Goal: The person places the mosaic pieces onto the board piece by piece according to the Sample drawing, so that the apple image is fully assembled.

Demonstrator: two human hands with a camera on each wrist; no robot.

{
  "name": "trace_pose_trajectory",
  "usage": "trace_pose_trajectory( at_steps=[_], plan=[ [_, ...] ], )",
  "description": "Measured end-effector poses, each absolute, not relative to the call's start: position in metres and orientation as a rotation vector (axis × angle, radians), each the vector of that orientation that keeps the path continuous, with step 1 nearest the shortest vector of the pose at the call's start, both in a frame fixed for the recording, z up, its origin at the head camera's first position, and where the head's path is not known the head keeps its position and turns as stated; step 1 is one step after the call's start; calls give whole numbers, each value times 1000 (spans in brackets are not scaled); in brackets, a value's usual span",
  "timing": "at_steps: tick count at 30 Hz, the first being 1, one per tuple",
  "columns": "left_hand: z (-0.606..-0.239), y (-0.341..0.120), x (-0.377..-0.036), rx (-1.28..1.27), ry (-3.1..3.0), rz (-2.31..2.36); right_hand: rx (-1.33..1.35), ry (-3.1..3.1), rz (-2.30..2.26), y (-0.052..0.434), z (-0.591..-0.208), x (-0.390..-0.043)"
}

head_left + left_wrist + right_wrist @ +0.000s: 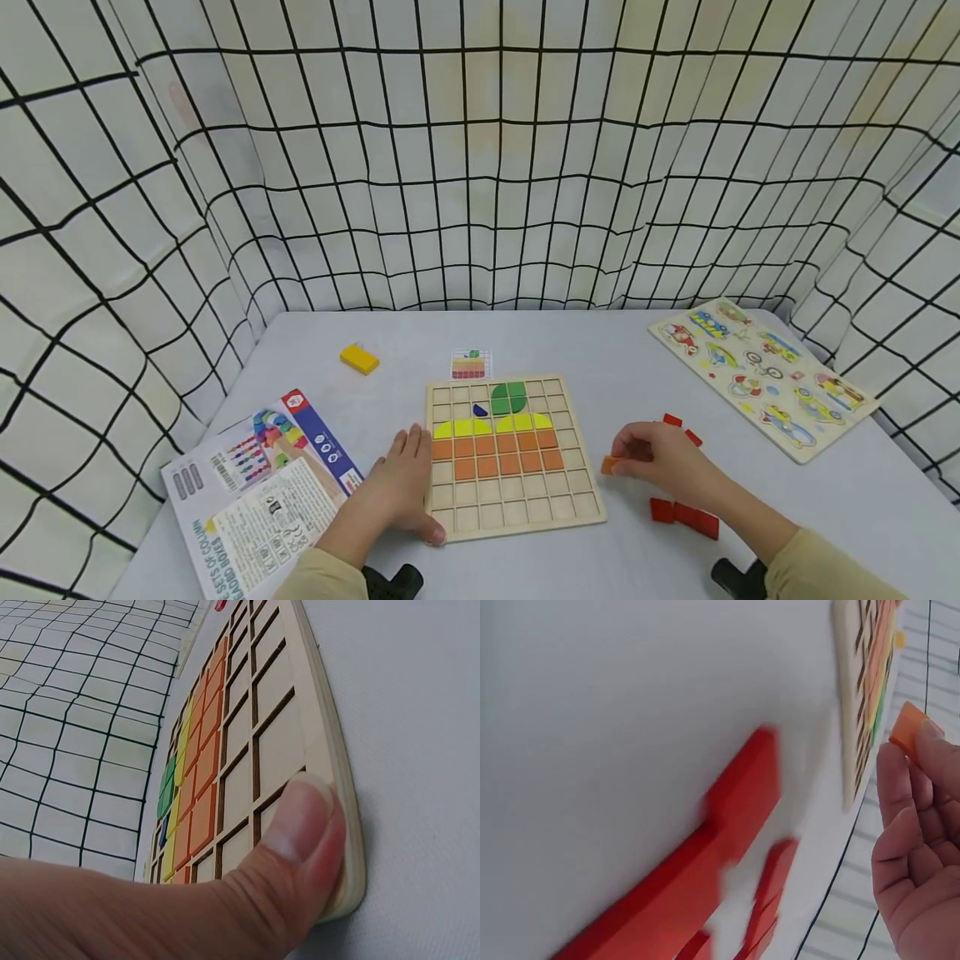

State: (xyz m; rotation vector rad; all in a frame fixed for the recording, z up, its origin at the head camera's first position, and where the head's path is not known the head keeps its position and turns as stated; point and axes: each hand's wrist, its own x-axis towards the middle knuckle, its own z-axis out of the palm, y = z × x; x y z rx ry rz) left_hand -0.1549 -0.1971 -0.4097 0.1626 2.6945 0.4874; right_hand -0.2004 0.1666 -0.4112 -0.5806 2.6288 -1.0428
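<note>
- Orange tile point(609, 465): a small, flat square piece pinched at the fingertips of the right hand point(660, 461), held just above the counter point(630, 367) a little to the right of the wooden grid board point(514, 510). In the right wrist view the orange tile point(907, 727) sits against the fingertips with the other fingers curled beneath it.
- Handling, as a judgement: the piece looks light, stiff and smooth-faced, so a pinch on its opposite edges should keep it level. It is thin enough to slip or tip if held by one corner only.
- Wooden grid board: lies flat in the middle of the counter. Its upper rows carry green, dark blue, yellow and orange pieces, while the lower cells are bare wood.
- Left hand point(401, 492): rests flat against the board's left edge with fingers extended. The left wrist view shows the thumb point(300, 832) pressing on the board's near corner, gripping nothing.
- Red pieces point(684, 517): loose on the counter near the right hand, some in front of it and some behind.
- Pattern card point(471, 364): lies just beyond the board's far edge.
- Yellow block point(359, 358): sits well to the left of the card.
- Printed box point(258, 492): lies at the near left.
- Vehicle puzzle board point(765, 375): lies at the far right.
</note>
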Motion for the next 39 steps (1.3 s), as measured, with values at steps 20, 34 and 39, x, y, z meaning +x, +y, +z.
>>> trace_pose_trajectory(
  at_steps=[20,34,39],
  plan=[
    [-411,-200,-155,179,2708,489,-891,2438,-915,-18,-409,-224],
    [-406,-199,-152,203,2715,480,-891,2456,-815,-43,-415,-225],
    [-405,-199,-152,206,2716,478,-923,2477,-738,-46,-417,-226]
  ],
)
